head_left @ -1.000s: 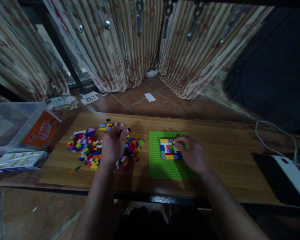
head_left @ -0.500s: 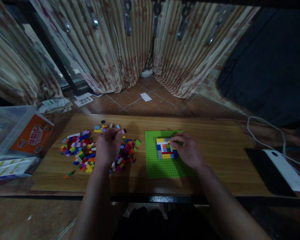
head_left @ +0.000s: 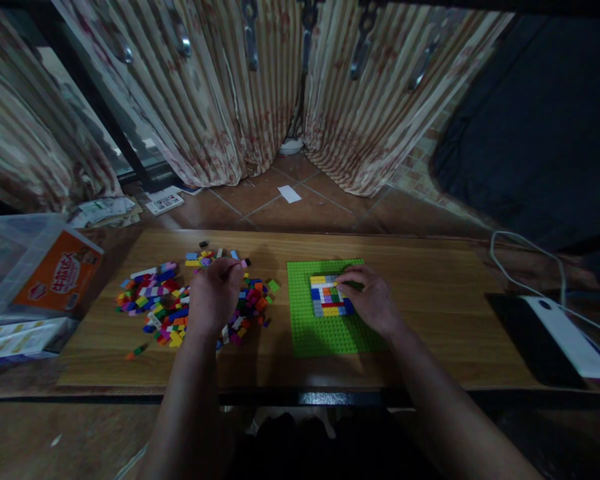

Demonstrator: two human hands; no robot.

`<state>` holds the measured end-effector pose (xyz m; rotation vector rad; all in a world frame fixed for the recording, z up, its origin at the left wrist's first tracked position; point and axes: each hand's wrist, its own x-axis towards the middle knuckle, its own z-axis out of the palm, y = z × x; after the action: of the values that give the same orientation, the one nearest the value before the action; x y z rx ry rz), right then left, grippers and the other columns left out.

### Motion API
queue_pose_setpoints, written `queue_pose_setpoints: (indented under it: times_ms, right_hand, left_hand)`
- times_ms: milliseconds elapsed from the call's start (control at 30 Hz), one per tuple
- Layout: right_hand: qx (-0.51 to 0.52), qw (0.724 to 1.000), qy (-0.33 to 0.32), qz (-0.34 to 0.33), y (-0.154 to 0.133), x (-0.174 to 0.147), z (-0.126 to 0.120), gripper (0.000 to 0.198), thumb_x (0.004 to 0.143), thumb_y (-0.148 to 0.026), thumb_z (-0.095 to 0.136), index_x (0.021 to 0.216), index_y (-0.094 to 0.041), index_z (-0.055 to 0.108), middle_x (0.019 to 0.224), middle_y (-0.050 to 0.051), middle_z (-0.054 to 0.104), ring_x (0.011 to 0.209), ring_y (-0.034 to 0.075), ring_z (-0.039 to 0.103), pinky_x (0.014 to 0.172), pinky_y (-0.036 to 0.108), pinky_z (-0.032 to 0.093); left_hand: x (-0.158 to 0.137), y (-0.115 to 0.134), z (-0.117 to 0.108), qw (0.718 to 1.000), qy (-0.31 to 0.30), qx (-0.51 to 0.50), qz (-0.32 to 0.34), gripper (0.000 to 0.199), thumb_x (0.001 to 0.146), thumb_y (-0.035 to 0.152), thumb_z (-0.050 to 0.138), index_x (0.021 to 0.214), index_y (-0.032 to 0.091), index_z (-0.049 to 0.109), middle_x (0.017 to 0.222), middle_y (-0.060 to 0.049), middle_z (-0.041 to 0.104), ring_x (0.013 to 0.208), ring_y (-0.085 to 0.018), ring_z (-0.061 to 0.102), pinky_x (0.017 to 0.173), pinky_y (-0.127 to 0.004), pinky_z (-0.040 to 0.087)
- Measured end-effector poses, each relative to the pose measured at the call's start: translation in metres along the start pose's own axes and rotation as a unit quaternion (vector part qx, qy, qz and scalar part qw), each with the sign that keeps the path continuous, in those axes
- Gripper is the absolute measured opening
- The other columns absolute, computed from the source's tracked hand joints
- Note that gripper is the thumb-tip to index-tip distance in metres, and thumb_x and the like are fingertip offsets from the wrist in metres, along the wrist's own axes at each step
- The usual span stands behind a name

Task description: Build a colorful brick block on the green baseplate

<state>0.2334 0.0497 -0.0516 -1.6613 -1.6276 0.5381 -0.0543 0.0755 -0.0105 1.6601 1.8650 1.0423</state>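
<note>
My right hand (head_left: 373, 297) is closed in a pinch over the upper right part of a square layer of coloured toy bricks (head_left: 333, 311). A small yellow brick (head_left: 336, 285) shows at its fingertips, against the layer. The layer has yellow, blue, white, red and orange bricks and sits on a green baseplate (head_left: 313, 340). Over the pile of loose toy bricks (head_left: 153, 297) hovers my left hand (head_left: 214, 293), thumb and fingers pressed together. What they hold, if anything, is hidden; a pink and black piece (head_left: 245, 263) shows just beside the fingertips.
A clear plastic bin (head_left: 20, 267) with an orange label stands at the left, beside a white box (head_left: 27, 337). On the right lie a black and white flat object (head_left: 560, 333) and a white cable (head_left: 525, 235). The wooden board's (head_left: 430, 267) front edge is near me.
The whole view has shifted slightly. Both hands keep nearly the same places and pinched poses, the right over the brick layer, the left over the pile.
</note>
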Motion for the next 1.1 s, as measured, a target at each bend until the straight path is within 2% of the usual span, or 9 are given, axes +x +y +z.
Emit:
queue_pose_setpoints:
  times_ms: [167,433,667,900,1100]
  right_hand:
    - [0.020,0.999,0.018,0.018,0.000,0.000,0.004,0.014,0.075,-0.029,0.065,0.084,-0.024,0.074,0.094,0.004,0.068,0.088,0.020,0.063,0.085,0.040,0.049]
    - [0.071,0.993,0.011,0.097,0.006,0.003,0.007,0.021,0.072,-0.033,0.067,0.088,-0.022,0.074,0.093,0.005,0.073,0.086,0.022,0.067,0.081,0.040,0.051]
    - [0.051,0.992,0.029,0.109,0.003,0.005,0.010,0.022,0.073,-0.037,0.066,0.085,-0.021,0.074,0.089,0.005,0.073,0.081,0.022,0.067,0.077,0.039,0.051]
    - [0.058,0.989,0.041,0.127,0.002,0.006,0.011,0.021,0.067,-0.035,0.070,0.079,-0.019,0.074,0.077,0.005,0.073,0.070,0.021,0.066,0.066,0.035,0.050]
    - [0.059,0.992,0.038,0.108,0.008,0.009,0.012,0.021,0.064,-0.037,0.071,0.076,-0.020,0.074,0.072,0.003,0.073,0.061,0.018,0.064,0.059,0.031,0.049]
  left_hand:
    - [0.000,0.000,-0.001,1.000,-0.002,0.006,0.007,0.018,0.079,0.028,0.055,0.080,0.017,0.070,0.064,0.000,0.065,0.060,-0.014,0.058,0.058,-0.024,0.041]
    - [-0.001,0.001,-0.001,1.000,-0.001,0.021,0.004,0.018,0.079,0.028,0.056,0.081,0.018,0.070,0.067,-0.001,0.068,0.064,-0.016,0.061,0.061,-0.025,0.042]
    - [-0.001,0.003,-0.002,1.000,0.005,0.021,0.008,0.016,0.079,0.026,0.057,0.079,0.018,0.070,0.066,-0.001,0.067,0.063,-0.015,0.060,0.060,-0.023,0.041]
    - [-0.002,0.000,-0.004,1.000,0.005,0.007,0.016,0.016,0.080,0.024,0.054,0.074,0.017,0.068,0.063,0.000,0.064,0.062,-0.014,0.058,0.060,-0.023,0.041]
    - [-0.003,-0.002,-0.007,1.000,0.019,-0.002,-0.001,0.016,0.080,0.022,0.054,0.077,0.018,0.069,0.066,0.000,0.065,0.064,-0.015,0.059,0.062,-0.023,0.041]
